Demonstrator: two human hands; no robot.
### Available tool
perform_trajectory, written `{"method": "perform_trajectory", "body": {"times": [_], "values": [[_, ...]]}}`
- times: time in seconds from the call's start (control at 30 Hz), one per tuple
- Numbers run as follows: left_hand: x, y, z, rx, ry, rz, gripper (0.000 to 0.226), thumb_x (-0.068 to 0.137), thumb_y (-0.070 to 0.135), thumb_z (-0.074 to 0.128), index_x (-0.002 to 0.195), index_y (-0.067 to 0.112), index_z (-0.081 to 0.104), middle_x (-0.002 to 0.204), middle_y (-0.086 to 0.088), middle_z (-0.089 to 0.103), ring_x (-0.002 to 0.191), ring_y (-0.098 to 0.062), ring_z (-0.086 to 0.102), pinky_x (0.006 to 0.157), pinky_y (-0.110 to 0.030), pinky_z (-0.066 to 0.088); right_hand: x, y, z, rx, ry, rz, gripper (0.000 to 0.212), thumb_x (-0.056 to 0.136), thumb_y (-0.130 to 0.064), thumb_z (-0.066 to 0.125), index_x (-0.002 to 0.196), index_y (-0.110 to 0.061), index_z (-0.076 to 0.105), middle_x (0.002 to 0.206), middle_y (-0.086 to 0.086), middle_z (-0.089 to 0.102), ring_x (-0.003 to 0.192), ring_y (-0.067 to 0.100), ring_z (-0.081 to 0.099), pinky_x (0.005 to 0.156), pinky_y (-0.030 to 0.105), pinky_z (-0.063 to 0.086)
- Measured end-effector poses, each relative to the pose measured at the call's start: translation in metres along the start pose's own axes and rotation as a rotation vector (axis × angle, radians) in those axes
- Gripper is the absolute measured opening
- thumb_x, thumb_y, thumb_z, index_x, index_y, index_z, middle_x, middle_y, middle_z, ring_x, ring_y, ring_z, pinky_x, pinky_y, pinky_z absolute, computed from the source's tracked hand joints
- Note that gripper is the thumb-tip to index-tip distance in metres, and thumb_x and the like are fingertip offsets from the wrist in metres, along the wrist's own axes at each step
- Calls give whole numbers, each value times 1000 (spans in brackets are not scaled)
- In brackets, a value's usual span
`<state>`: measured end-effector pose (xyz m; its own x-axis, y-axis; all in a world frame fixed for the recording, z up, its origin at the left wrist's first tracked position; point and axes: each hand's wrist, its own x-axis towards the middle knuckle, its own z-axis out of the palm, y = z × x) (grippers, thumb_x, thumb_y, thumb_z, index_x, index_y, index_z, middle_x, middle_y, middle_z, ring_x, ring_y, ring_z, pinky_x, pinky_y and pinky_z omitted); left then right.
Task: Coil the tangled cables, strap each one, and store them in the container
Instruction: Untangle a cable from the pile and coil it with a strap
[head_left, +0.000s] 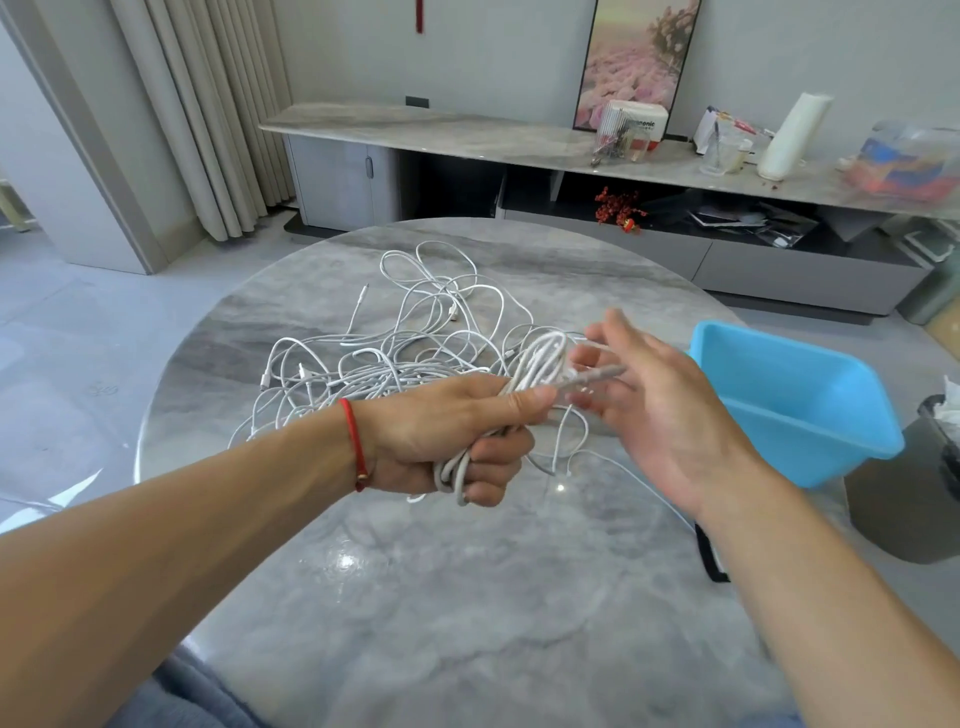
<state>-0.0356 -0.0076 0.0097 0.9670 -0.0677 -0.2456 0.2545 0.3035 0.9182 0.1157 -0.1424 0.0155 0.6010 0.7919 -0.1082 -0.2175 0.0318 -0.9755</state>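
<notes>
- While the left hand (441, 431) gripped a coiled white cable (535, 364), fingers curled round it, the right hand (649, 395) hovered alongside w/ fingers spread, blurred.
- Tangled cables (405, 332) lay on marble table (415, 597); blue container (800, 400) at right.

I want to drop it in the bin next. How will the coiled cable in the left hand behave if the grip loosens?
The coiled cable looks thin and floppy, so its loops would probably spring apart once the left hand relaxes. It seems light. A strand may trail toward the tangled cables, so it might drag them toward the blue container.

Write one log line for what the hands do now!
left hand grips coiled white cable | right hand open beside it | cable tangle on table | blue container empty
</notes>
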Motion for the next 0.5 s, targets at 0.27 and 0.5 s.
{"method": "perform_trajectory", "body": {"times": [0.27,0.5], "values": [[27,-2,15,186,-16,-18,28,104,35,48,106,8,48,56,-4,33,46,-21,50,59,-44,59,5,5,28,236,7,105,51,84,-39,82,122,-11,63,88,9,74,85,28,76,70,37,61],[58,-13,44,1215,321,51,23,105,30,41,118,13,50,95,-20,61,50,-22,57,54,-29,50,13,14,15,343,478,191,31,108,-37,52,103,-11,68,49,-2,51,52,25,70,55,30,58]]}}
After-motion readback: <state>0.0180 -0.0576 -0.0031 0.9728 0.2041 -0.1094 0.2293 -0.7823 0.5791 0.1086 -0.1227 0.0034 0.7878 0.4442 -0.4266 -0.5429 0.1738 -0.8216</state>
